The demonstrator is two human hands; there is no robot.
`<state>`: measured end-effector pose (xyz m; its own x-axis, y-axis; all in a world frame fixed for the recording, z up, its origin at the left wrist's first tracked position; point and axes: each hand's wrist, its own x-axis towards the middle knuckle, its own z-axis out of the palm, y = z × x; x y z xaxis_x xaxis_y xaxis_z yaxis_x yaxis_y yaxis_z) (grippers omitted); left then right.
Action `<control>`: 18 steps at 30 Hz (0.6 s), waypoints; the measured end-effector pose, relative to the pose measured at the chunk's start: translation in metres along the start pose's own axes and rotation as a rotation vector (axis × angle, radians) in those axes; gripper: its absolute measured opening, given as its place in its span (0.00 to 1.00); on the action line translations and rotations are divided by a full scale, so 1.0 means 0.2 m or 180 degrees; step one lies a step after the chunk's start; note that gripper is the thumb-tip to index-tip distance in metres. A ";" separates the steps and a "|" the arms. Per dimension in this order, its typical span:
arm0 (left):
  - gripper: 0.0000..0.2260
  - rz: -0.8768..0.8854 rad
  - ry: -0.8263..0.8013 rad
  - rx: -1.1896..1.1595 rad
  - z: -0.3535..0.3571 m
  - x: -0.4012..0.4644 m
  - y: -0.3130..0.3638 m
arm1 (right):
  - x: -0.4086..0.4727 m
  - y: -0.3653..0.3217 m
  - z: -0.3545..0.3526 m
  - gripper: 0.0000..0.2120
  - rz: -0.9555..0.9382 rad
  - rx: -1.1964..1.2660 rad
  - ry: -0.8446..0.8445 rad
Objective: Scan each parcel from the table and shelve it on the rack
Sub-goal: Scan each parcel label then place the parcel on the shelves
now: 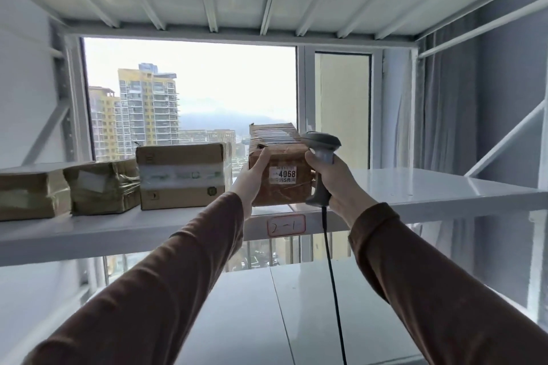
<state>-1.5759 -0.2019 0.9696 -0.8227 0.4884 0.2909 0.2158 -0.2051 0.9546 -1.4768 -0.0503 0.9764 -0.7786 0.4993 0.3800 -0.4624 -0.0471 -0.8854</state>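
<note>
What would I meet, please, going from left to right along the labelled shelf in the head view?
Flat taped parcel → wrinkled taped parcel → box with clear tape → left hand → long parcel marked 4068 → scanner in the right hand → bare shelf.

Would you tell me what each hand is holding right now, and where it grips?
The left hand grips the brown parcel at its left front edge; the right hand holds the scanner by its handle.
</note>
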 end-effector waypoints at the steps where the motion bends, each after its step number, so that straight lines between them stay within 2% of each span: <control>1: 0.27 0.0016 -0.0042 0.0005 -0.02 0.03 -0.01 | 0.03 0.01 0.02 0.14 0.0013 -0.0016 -0.0030; 5: 0.20 0.0091 -0.0009 0.0169 -0.11 0.17 -0.07 | 0.15 0.04 0.10 0.16 0.0063 -0.0126 -0.0049; 7: 0.20 0.0087 0.0011 0.0213 -0.15 0.26 -0.13 | 0.20 0.07 0.14 0.17 0.0160 -0.0141 0.0029; 12: 0.41 0.0156 0.0144 0.0594 -0.23 0.47 -0.26 | 0.30 0.15 0.18 0.17 0.0343 -0.0161 0.0231; 15: 0.34 0.0150 0.0197 0.0817 -0.25 0.51 -0.28 | 0.34 0.18 0.20 0.17 0.0383 -0.0246 0.0325; 18: 0.33 0.0137 0.0284 0.0936 -0.25 0.51 -0.25 | 0.38 0.19 0.21 0.21 0.0424 -0.0302 0.0383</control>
<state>-1.6973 -0.1835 0.9479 -0.8496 0.4055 0.3373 0.3837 0.0365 0.9227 -1.5706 -0.0511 0.9834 -0.7713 0.5941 0.2283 -0.3123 -0.0407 -0.9491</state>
